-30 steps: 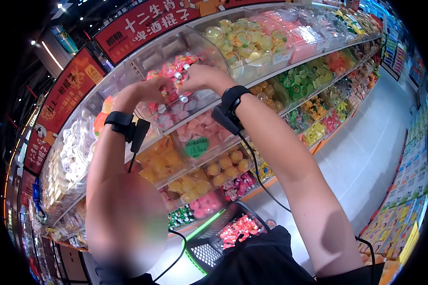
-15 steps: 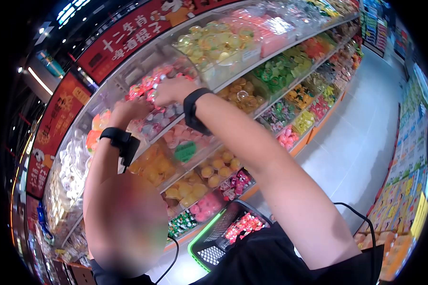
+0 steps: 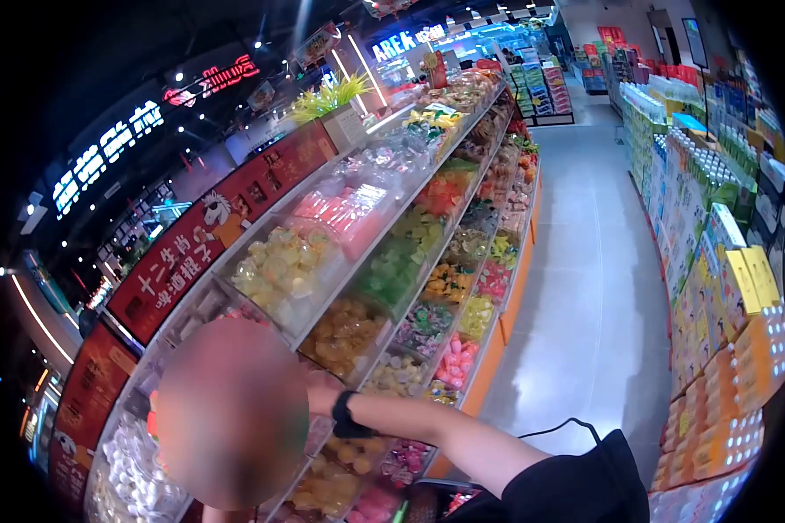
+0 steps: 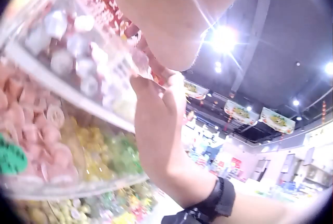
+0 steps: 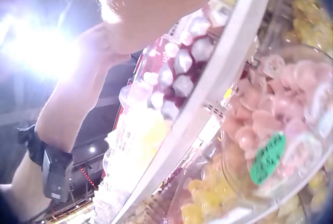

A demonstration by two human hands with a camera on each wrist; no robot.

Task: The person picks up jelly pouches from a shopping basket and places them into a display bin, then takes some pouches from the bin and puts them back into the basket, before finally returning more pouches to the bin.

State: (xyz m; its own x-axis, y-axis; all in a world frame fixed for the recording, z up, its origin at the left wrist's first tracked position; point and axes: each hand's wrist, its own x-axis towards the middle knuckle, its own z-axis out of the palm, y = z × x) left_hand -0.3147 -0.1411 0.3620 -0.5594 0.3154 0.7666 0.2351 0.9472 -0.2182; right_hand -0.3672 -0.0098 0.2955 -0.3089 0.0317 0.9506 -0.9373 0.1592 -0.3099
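My right hand (image 3: pixel 323 394) reaches over the front of the candy shelves (image 3: pixel 371 270) in the head view, partly hidden by a blurred round patch. That patch covers my left hand there. In the left wrist view, my left hand (image 4: pixel 166 21) looms close to the lens, and my right hand (image 4: pixel 156 122) is just below it, its fingertips near the upper bin. Pale, shiny wrapped candies (image 5: pixel 183 61) fill that bin beside my hands in the right wrist view. Whether either hand holds a candy I cannot tell, as the fingertips are largely hidden.
Pink candies (image 5: pixel 265 107) with a green oval label (image 5: pixel 268 159) lie one tier lower. Yellow-wrapped candies (image 3: pixel 283 270) sit farther along the top tier. An aisle floor (image 3: pixel 567 261) runs on the right, lined by stacked cartons (image 3: pixel 715 375). A red sign (image 3: pixel 209 235) stands behind the shelves.
The head view has swung up and right, showing more aisle. My hands, visible over the red-wrapped candies before, are now lower in view and mostly covered by the blurred patch.
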